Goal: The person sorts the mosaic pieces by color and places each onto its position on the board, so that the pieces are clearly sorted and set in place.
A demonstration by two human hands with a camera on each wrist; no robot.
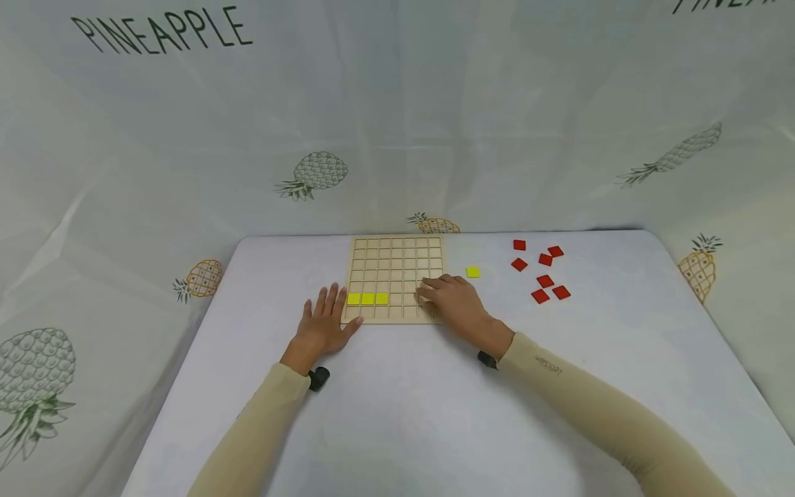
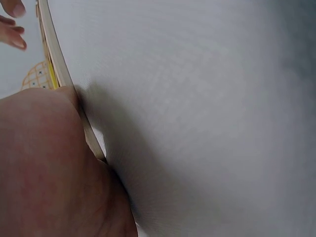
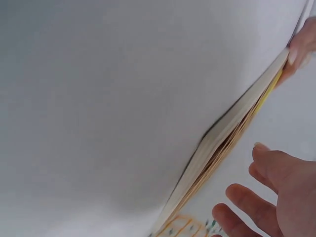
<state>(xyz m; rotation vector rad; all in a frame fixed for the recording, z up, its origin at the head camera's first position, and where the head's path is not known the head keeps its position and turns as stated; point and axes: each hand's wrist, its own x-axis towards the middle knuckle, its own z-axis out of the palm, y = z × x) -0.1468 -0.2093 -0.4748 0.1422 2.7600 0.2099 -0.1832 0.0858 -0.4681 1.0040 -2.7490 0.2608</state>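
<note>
A wooden grid board (image 1: 397, 262) lies on the white table, with three yellow square tiles (image 1: 368, 299) side by side at the left of its second row from the front. At the board's front left corner rests my left hand (image 1: 323, 328), fingers spread and the thumb along the front edge. Over the right part of the board is my right hand (image 1: 458, 304). Its fingers (image 3: 252, 205) are loosely bent and apart in the right wrist view, with no tile showing between them. A loose yellow tile (image 1: 473, 272) lies just right of the board.
Several red square tiles (image 1: 545, 281) are scattered on the table (image 1: 397, 407), farther right. Behind the table hangs a pale curtain (image 1: 497, 138) printed with pineapples. Each wrist wears a small black camera (image 1: 319, 378).
</note>
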